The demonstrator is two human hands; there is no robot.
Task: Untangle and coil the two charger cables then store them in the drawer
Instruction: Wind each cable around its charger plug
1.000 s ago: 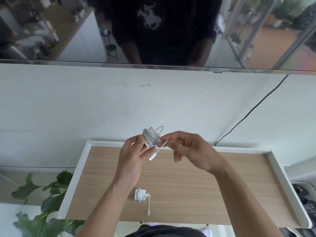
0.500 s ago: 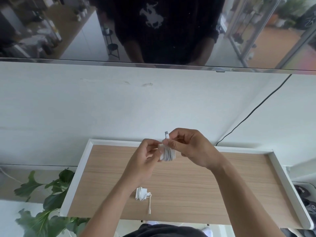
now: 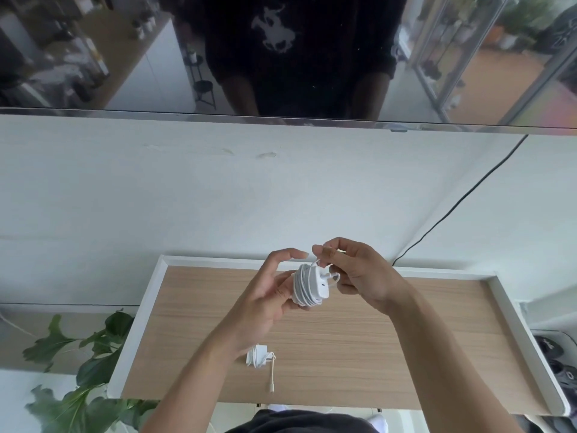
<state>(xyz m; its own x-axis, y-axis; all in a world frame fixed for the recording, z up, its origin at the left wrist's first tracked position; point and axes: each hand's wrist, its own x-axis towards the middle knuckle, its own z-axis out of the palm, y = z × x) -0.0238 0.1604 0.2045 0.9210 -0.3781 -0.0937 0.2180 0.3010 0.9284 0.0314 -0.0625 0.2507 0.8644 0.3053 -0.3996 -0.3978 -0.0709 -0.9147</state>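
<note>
While the wrapped charger (image 3: 309, 285) sits above the open drawer (image 3: 512, 304), both hands work on its last loose bit of cable. The left hand (image 3: 268, 295) cradles the bundle from the side and below, thumb against the coils, its upper fingers (image 3: 288, 254) lifted clear and spread. The right hand (image 3: 359, 273) pinches the cable end near the top of the bundle, where a small loop curls out beside the brick's flat face.

Compared with 1 second ago, the dangling tail and plug that hung below the hands are gone: the slack has been wound on, and the bundle has turned so its flat white face shows toward the camera. Half a second ago the plug tip stood up between the right fingertips; now it is hidden in that pinch, so whether it is tucked under a turn cannot be told.

This suggests the 2nd coil is nearly finished, with only securing the end left. The 1st coiled charger (image 3: 256, 356) already lies on the drawer's wood floor near the front edge, its short tail (image 3: 272, 375) trailing toward the person. Once the end holds, the bundle in hand likely goes down beside it; if the end slips, the outer turns could spring loose.
</note>
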